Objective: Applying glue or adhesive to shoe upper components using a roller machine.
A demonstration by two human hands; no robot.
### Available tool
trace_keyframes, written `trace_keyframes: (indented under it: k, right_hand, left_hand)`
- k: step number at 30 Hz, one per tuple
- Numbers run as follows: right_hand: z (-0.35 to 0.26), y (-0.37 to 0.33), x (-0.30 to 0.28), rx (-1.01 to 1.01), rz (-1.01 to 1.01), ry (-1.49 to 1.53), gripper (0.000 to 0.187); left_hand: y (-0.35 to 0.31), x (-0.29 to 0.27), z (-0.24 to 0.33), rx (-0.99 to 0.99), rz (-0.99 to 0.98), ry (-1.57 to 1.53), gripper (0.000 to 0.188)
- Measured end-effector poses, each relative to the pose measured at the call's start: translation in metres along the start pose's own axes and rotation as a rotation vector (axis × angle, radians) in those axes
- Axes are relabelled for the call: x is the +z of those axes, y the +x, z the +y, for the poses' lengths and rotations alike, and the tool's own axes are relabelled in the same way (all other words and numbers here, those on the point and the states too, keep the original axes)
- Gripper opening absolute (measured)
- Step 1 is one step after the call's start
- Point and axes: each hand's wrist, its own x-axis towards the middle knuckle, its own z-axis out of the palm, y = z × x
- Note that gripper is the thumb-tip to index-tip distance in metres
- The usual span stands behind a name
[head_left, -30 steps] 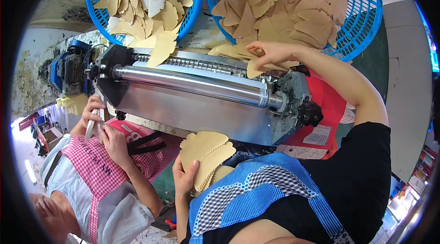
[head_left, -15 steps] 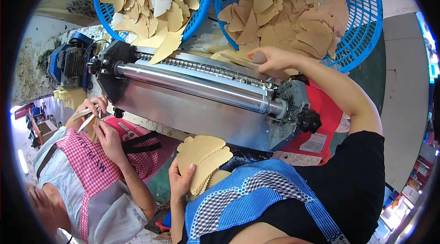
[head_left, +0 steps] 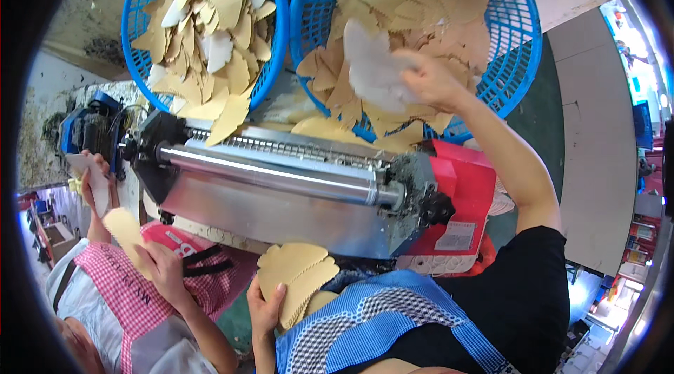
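Observation:
My left hand (head_left: 267,309) grips a fanned stack of tan scalloped leather-like pieces (head_left: 293,277) by its left edge, in front of my blue apron. Stretched out over the right blue basket (head_left: 528,58), my right hand (head_left: 430,80) pinches a pale, whitish cut piece (head_left: 375,68), blurred by motion. Tan pieces with wavy edges heap up in that basket beneath it. Between my two hands lies a roller machine (head_left: 274,174) with a shiny steel cylinder. One tan piece (head_left: 228,120) leans from the left basket down onto the machine's back edge.
Another blue basket (head_left: 282,37), full of tan and white pieces, stands at the back left. At left, a co-worker in a pink checked apron (head_left: 116,268) holds a tan piece (head_left: 126,233) and a whitish one. A red panel (head_left: 460,188) flanks the machine's right end.
My right hand has risen from behind the machine to over the right basket, carrying the pale piece. My left hand keeps its stack. The co-worker's hands have moved apart, and the view has shifted.

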Motion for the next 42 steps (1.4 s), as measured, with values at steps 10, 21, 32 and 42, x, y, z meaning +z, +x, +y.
trace_keyframes:
  k: [10,21,32,42]
  right_hand:
    - [0.008,0.087,-0.074,-0.439,0.458,-1.49,0.046]
    - [-0.01,0.109,-0.083,-0.55,0.756,-1.03,0.022]
    - [-0.03,0.142,-0.116,-0.549,0.687,-1.219,0.019]
    - [-0.045,0.062,-0.134,-0.55,0.677,-1.049,0.021]
  left_hand:
    - [-0.003,-0.003,-0.003,-0.016,0.013,-0.056,0.034]
    - [0.0,-0.002,0.0,-0.018,0.035,-0.091,0.033]
    - [-0.024,-0.008,-0.008,-0.027,0.106,-0.03,0.039]
    - [-0.012,-0.02,-0.033,0.036,-0.009,-0.09,0.035]
